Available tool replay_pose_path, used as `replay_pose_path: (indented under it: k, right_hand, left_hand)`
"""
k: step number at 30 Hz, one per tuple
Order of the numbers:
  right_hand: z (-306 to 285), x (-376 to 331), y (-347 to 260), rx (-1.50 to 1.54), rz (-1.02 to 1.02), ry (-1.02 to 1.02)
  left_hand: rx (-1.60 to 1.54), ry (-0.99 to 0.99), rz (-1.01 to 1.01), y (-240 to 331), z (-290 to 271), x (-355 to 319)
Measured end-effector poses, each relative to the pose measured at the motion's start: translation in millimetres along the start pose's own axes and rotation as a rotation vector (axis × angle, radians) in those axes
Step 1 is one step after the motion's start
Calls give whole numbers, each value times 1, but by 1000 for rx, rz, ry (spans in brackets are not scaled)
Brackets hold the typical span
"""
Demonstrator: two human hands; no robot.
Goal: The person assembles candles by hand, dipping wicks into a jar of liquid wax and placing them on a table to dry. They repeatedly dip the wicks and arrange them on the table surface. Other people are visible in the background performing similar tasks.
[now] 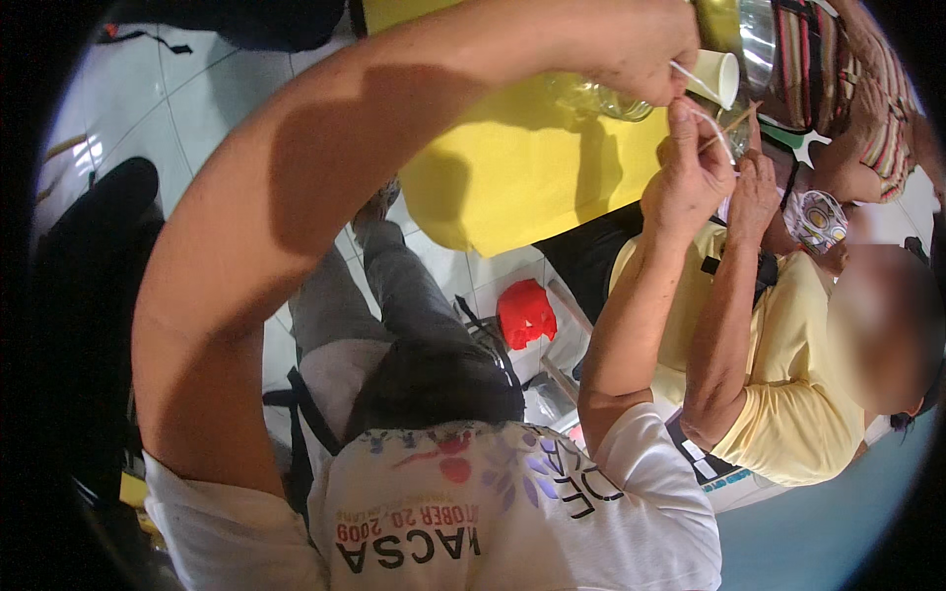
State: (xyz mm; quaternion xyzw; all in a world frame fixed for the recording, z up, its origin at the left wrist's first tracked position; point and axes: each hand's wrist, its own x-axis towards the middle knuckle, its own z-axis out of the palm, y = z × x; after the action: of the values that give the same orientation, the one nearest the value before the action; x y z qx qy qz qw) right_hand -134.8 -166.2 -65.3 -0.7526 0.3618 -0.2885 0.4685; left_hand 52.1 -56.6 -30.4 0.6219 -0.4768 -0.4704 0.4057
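Observation:
My left hand (pixel 645 61) reaches across to the upper right, fingers closed on one end of a white string (pixel 702 83). Just below it, my right hand (pixel 685 179) is raised with thumb and fingers pinched on a looped part of the string. A thin wooden stick (pixel 737 122) crosses behind the loop; which hand holds it, I cannot tell. Close beyond both hands is a white cup (pixel 723 79), tilted toward me. A clear glass jar (pixel 625 104) is beside my left hand, partly hidden by it.
A yellow-covered table (pixel 512 187) lies under my hands. At right, a person in a yellow shirt (pixel 798 404) holds up a hand (pixel 753 192) beside my right one. Another person in striped clothing (pixel 887 128) is behind. A red bag (pixel 526 313) lies on the floor.

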Motion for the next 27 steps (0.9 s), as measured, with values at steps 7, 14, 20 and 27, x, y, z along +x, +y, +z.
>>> replay_pose_path:
  k: [7, 14, 20, 27]
  right_hand:
    - [9, -2, -4, 65, -52, 31]
    - [12, -8, -5, 124, -47, 1]
    - [11, -16, -10, 137, -44, -80]
    - [1, -37, -2, 325, 153, -133]
  left_hand:
    - [219, 155, 275, -19, 7, 14]
    - [299, 277, 358, -28, 18, 21]
    - [349, 359, 463, -40, 24, 10]
    - [350, 191, 376, -39, 11, -12]
